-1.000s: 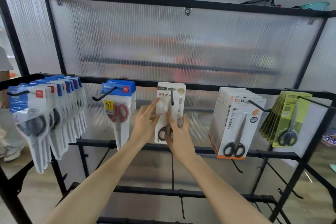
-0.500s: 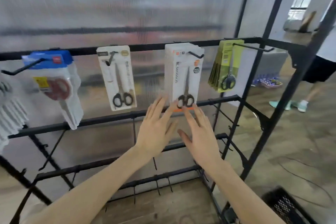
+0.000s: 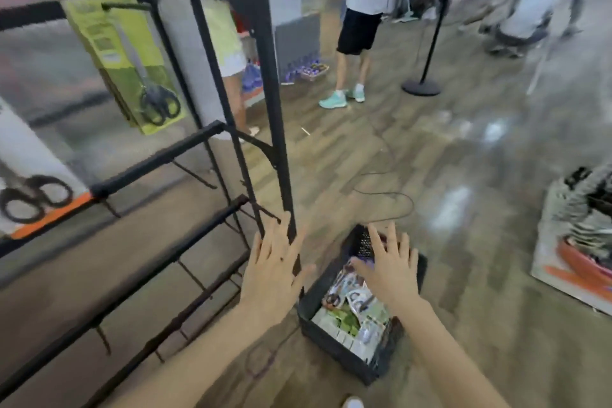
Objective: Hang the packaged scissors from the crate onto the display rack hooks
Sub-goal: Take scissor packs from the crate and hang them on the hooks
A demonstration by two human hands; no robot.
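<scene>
Wood-look floor (image 3: 430, 156), black display rack (image 3: 265, 76) at left. Black crate (image 3: 347, 354) of packaged scissors (image 3: 351, 308) on floor beside rack. Left hand (image 3: 275, 268) and right hand (image 3: 390, 265) empty, fingers spread, above crate.

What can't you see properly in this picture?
Head view only:
- Black plastic crate of packaged scissors: the count is unclear; the right hand covers part of them, and blur hides the rest.
- White scissors pack with orange strip: cut off by the left edge.
- Green scissors pack: print blurred, unreadable.
- Left hand: overlaps the black metal rack post; whether they touch cannot be told.
</scene>
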